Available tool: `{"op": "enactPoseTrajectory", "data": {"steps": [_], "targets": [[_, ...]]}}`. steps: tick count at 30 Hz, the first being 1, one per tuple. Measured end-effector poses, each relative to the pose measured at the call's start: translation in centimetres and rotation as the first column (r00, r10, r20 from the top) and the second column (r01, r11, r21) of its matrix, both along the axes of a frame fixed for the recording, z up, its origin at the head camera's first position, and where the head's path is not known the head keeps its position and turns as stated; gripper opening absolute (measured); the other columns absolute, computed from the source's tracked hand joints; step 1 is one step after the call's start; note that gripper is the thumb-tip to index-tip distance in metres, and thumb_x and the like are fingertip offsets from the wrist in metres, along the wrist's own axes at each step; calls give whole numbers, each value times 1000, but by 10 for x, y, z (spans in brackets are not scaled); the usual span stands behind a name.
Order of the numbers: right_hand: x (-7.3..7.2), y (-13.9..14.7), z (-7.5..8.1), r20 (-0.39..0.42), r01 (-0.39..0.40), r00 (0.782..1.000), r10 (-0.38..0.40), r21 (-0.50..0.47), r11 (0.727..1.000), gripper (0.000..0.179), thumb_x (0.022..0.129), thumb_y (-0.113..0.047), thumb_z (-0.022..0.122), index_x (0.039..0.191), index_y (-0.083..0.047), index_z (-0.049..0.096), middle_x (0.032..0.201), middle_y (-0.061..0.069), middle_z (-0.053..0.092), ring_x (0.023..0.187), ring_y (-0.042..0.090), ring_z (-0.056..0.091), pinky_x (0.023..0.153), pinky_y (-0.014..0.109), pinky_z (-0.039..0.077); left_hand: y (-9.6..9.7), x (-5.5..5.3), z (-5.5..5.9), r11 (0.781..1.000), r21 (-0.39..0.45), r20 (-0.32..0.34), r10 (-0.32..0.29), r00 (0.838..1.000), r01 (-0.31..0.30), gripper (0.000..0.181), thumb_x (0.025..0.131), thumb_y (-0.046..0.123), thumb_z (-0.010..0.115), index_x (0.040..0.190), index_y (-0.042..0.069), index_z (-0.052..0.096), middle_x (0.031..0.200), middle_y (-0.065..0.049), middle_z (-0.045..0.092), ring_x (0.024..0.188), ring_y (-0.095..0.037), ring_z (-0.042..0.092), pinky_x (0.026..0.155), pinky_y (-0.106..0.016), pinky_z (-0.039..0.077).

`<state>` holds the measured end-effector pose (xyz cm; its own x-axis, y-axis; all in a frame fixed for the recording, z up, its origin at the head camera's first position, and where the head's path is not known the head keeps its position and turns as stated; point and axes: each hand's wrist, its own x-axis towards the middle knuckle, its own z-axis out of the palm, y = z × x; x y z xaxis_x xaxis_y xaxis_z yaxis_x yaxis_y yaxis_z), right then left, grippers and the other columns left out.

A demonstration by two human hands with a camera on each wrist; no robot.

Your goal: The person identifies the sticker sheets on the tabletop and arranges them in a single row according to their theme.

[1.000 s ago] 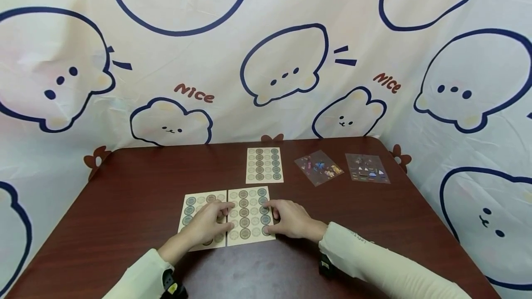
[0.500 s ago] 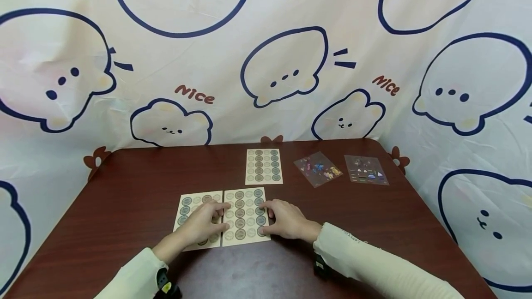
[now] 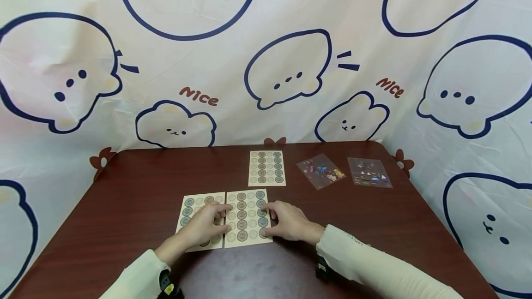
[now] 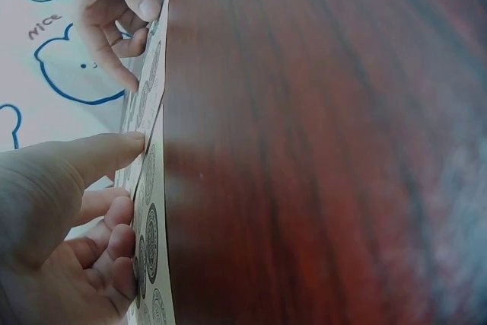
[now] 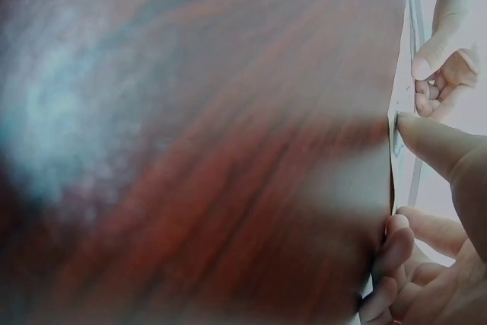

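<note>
Two cream sheets of round stickers lie side by side on the table, a thin dark gap between them. My left hand point(image 3: 203, 225) reaches over the left sticker sheet point(image 3: 188, 211), its thumb and index fingertips touching the right sheet near its left edge. The left wrist view shows the other fingers of that hand bent point(image 4: 114, 253) above the left sheet. Along the right edge of the right sticker sheet point(image 3: 251, 218), my right hand point(image 3: 288, 221) rests its thumb and index fingertips on the paper. In the right wrist view, its other fingers curl beside the edge point(image 5: 388, 264).
Behind the pair lies a third sticker sheet point(image 3: 267, 168). To its right are a clear sheet with colourful pieces point(image 3: 321, 171) and another clear sheet with small shapes point(image 3: 370, 172). The brown table point(image 3: 137, 197) ends at a patterned cloth backdrop point(image 3: 232, 68).
Both hands and the two front sticker sheets have shifted slightly left relative to the third sheet. The fingertips keep nearly the same places on the paper. The head view has shifted a little.
</note>
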<state>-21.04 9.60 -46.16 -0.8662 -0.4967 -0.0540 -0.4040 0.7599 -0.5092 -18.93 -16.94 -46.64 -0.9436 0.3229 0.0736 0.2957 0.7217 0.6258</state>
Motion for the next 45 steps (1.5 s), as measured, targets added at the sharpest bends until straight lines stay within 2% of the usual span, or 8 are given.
{"op": "enactPoseTrajectory", "data": {"steps": [9,15,24,28,33,38,42,45], "targets": [[-2,0,0,5,-10,1000,10,0,1000,64,79,-42,85,134,-17,66,84,-7,53,70,7,46,58,23,35,-1,1,2,1000,7,-12,-8,1000,8,48,81,11,83,124,-2,69,94,0,61,85,-12,52,76,-26,47],[-2,2,0,0,-9,1000,9,-19,1000,62,78,-41,86,133,-18,67,85,-7,54,69,7,45,58,23,34,0,1,5,1000,22,-22,6,1000,-5,49,80,13,84,125,0,69,92,1,60,84,-11,50,76,-25,45],[-2,5,0,-44,-14,999,11,-71,997,48,81,-37,84,123,-17,72,85,-10,57,68,4,45,59,22,37,2,1,7,999,32,-13,37,999,-37,51,81,14,84,128,5,67,95,1,61,86,-11,50,77,-25,44],[-5,4,4,-59,-17,998,10,-105,994,43,83,-34,82,119,-14,72,84,-6,60,66,3,45,59,22,38,2,0,8,997,60,-2,49,999,-49,49,83,11,81,130,4,66,97,-2,62,88,-13,52,78,-28,46],[-8,6,10,-43,3,999,-10,-163,987,39,86,-29,80,119,-10,72,83,-3,62,60,3,47,56,22,38,4,-5,11,997,62,-10,57,998,-56,47,86,10,78,131,4,65,97,-4,63,88,-15,55,77,-29,46],[-13,10,16,-49,37,998,-47,-182,983,33,88,-27,78,116,-11,72,82,-5,62,58,4,49,55,24,39,9,-12,16,998,43,-23,41,999,-40,46,87,12,77,132,6,65,95,-3,63,85,-16,54,69,-25,42],[-19,14,21,-48,68,996,-79,-195,978,32,89,-26,76,117,-11,72,82,-6,61,61,7,50,56,24,40,13,-19,21,998,52,-49,24,999,-21,42,88,11,75,129,6,67,93,-5,62,82,-18,53,65,-24,39],[-24,17,24,-34,103,993,-112,-204,974,32,90,-26,75,118,-11,72,81,-6,60,65,9,52,57,25,41,17,-24,24,997,69,-37,29,999,-26,41,89,10,74,129,6,67,94,-6,62,83,-21,53,65,-24,39]]}}
